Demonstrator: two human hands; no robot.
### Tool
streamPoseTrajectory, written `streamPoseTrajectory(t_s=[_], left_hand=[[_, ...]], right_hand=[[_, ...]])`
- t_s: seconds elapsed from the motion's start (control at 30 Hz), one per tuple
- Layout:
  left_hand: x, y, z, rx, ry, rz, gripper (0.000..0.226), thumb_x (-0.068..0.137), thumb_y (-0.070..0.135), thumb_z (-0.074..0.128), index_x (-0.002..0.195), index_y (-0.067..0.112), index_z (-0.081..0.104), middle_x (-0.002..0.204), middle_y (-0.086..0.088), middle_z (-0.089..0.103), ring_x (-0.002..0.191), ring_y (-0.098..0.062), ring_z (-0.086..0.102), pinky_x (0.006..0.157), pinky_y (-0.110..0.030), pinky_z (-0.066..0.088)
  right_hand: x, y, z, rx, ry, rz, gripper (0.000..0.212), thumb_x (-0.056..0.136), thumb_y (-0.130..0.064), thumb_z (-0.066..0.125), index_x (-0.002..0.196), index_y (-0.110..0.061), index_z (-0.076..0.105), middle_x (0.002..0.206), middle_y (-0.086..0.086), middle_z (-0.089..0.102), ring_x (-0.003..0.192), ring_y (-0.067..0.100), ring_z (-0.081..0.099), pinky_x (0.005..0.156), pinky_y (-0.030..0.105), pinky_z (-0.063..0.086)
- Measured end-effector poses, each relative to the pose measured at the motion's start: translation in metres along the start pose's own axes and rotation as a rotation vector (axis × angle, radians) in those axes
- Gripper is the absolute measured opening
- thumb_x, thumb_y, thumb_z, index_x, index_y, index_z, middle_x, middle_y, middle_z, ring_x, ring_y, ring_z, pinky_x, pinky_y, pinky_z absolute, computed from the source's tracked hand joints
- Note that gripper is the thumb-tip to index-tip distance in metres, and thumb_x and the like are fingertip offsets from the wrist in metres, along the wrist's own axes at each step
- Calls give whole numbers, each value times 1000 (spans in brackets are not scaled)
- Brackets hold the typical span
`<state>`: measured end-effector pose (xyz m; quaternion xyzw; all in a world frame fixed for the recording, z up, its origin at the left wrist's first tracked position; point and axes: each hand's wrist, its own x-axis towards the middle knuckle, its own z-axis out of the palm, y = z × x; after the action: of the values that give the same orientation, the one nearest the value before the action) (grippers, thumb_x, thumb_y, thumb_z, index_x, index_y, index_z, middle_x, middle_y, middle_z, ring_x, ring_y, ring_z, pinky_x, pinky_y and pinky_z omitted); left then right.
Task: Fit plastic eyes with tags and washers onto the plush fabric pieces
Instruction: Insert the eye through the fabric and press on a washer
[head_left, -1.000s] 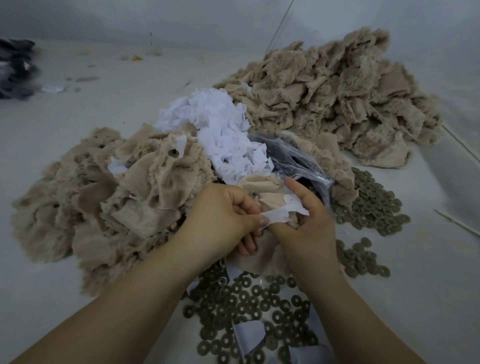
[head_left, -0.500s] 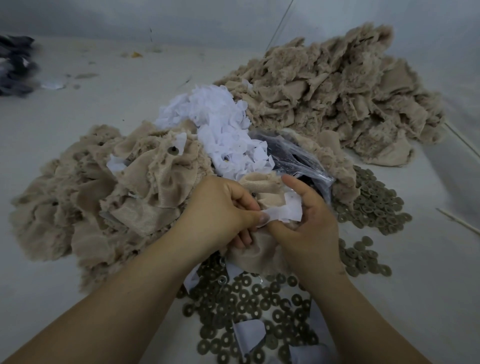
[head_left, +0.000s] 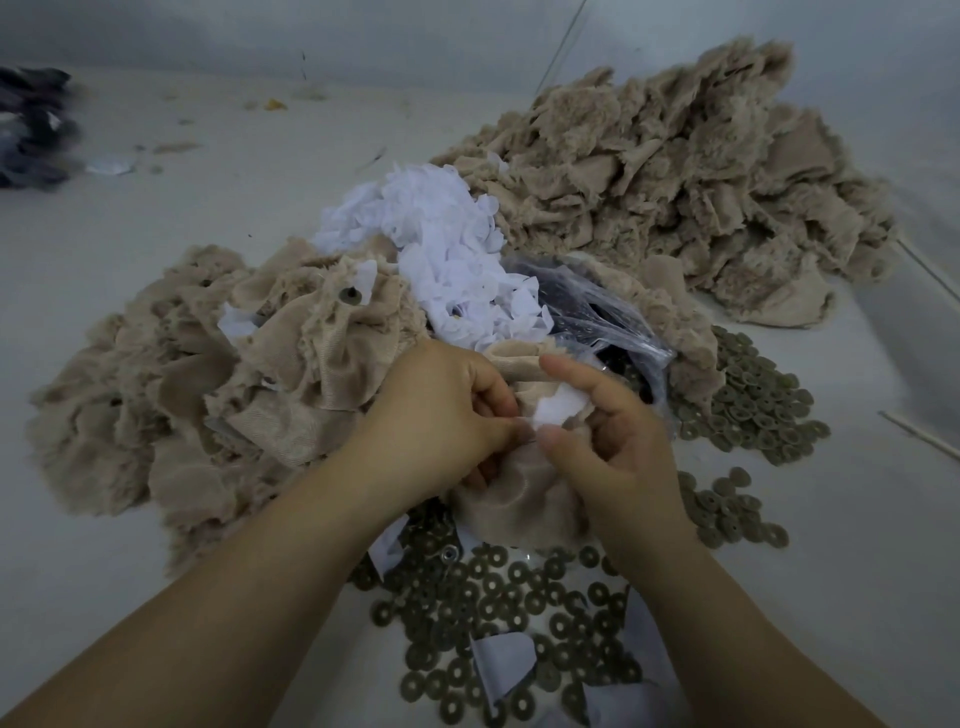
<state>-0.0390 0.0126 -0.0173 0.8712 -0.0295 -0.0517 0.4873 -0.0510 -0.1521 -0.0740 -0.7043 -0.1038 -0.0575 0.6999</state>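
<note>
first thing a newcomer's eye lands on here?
Probably the two hands at centre, left hand and right hand, both with a grip on a beige plush piece and a white tag. Next, the dark washers scattered below and the plush heap behind right.

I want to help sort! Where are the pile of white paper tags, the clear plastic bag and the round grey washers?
pile of white paper tags (head_left: 441, 260), head view, middle of heap
clear plastic bag (head_left: 582, 306), head view, crinkled top
round grey washers (head_left: 753, 405), head view, right-hand heap

Beige plush pieces (head_left: 649, 171), white tags (head_left: 447, 249)
</note>
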Motion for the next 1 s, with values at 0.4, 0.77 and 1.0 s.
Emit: streamPoseTrajectory(t_s=[0.4, 0.77, 1.0], left_hand=[[-4, -5, 6, 15, 35, 114, 14, 77, 12, 83, 70, 12, 72, 52, -4, 67, 47, -17, 67, 50, -36, 59], [-4, -13, 5, -503, -8, -23, 12, 83, -8, 71, 76, 3, 71, 61, -24, 67, 50, -27, 65, 46, -28, 54], [-6, -12, 6, -510, -17, -9, 5, 81, -5, 73, 84, -3, 70, 65, -23, 68, 53, -27, 66, 49, -30, 56]], right_hand=[[7, 6, -1, 109, 40, 147, 29, 81, -10, 79, 107, -23, 75, 101, 7, 76, 98, 25, 72, 85, 44, 59], [5, 3, 2, 174, 141, 141, 24, 71, -22, 81, 95, -23, 77, 88, 6, 76, 80, 18, 72, 70, 25, 57], [6, 2, 0, 140, 137, 152, 26, 81, -7, 79, 102, -21, 74, 91, 6, 77, 85, 22, 73, 74, 33, 60]])
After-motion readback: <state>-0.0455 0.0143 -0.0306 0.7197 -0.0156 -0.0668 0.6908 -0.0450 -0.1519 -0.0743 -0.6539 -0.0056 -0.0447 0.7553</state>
